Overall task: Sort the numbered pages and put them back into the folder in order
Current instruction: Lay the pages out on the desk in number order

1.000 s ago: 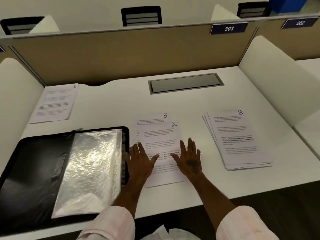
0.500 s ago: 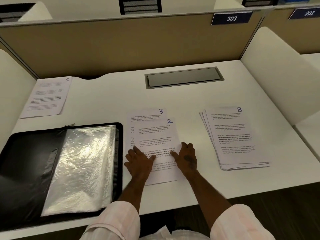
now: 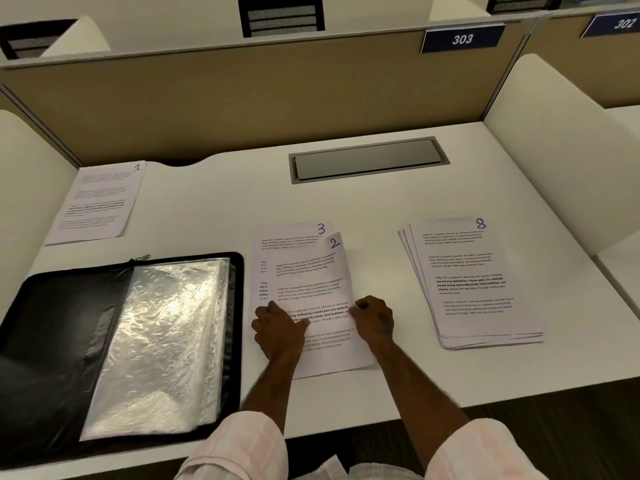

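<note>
**Head cam: both hands on page 2, sort about half done**

Head view (the only one I have):

- My left hand (image 3: 278, 329) sits at the left edge of page 2 (image 3: 311, 289), fingers curled and thumb on top of the sheet. My right hand (image 3: 374, 318) is curled at the right edge and pinches it. I read both as gripping the sheet at its sides.
- Page 2 lies skewed on page 3 (image 3: 294, 237) at desk centre, just right of the folder (image 3: 45, 323).
- The folder is open flat, with the clear sleeve (image 3: 162, 341) facing up.
- Page 1 (image 3: 98, 202) lies alone at far left, well apart from the rest.
- The unsorted stack (image 3: 474, 282) is on the right, slightly fanned, with 8 on top.

Step, as I judge it: I'm lifting 2 off 3, either to join it with 1 or to square it up. Nothing looks filed in the sleeve yet, though glare hides its contents.

Next move: lift 2 clean without dragging 3 along. Thin sheets cling, so peel from one corner.

Edges and room:
- The bottom edge of page 2 is near the desk (image 3: 214, 202) front lip, so pulling toward me risks a slide-off.
- There's open desk between the centre pages and the stack, and behind up to the cable hatch (image 3: 367, 161).
- The side dividers box in both flanks.
</note>
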A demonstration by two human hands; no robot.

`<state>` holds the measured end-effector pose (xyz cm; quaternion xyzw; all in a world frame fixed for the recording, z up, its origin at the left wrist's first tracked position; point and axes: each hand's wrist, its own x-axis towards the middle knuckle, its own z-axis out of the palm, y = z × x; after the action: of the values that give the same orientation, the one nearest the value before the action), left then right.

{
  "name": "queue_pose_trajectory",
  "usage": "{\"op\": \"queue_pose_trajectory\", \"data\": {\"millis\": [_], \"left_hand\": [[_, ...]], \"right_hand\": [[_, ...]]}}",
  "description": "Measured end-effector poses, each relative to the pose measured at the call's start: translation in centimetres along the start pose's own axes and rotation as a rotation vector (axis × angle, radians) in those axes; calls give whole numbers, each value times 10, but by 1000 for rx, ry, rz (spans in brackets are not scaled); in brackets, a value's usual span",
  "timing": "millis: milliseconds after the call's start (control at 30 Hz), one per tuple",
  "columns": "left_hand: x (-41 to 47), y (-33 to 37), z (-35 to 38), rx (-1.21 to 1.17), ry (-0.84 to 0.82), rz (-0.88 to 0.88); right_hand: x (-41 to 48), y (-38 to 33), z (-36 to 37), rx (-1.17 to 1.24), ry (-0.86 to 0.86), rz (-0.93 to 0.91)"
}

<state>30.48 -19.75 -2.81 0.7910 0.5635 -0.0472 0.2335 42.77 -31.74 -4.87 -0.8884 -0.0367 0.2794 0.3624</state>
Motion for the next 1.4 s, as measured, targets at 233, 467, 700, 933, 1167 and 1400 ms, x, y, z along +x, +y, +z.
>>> {"op": "queue_pose_trajectory", "data": {"millis": [233,467,700,933,1167,1400], "left_hand": [[3,0,0,-177,-47,2],[17,-15,-17,-574,-40,-10],[34,-36,-67,-757,53,10],[84,-86,-127,-738,159,8],[149,-145,-189,-735,153,52],[231,-203,-252,-689,86,51]], "right_hand": [[-3,2,-9,110,-38,-51],[-4,-6,-19,213,-9,-35],[-7,-49,-2,250,-1,-111],[-18,-117,41,225,-57,-221],[-27,-189,107,191,-50,-254],[-38,-263,183,301,-46,-233]]}}
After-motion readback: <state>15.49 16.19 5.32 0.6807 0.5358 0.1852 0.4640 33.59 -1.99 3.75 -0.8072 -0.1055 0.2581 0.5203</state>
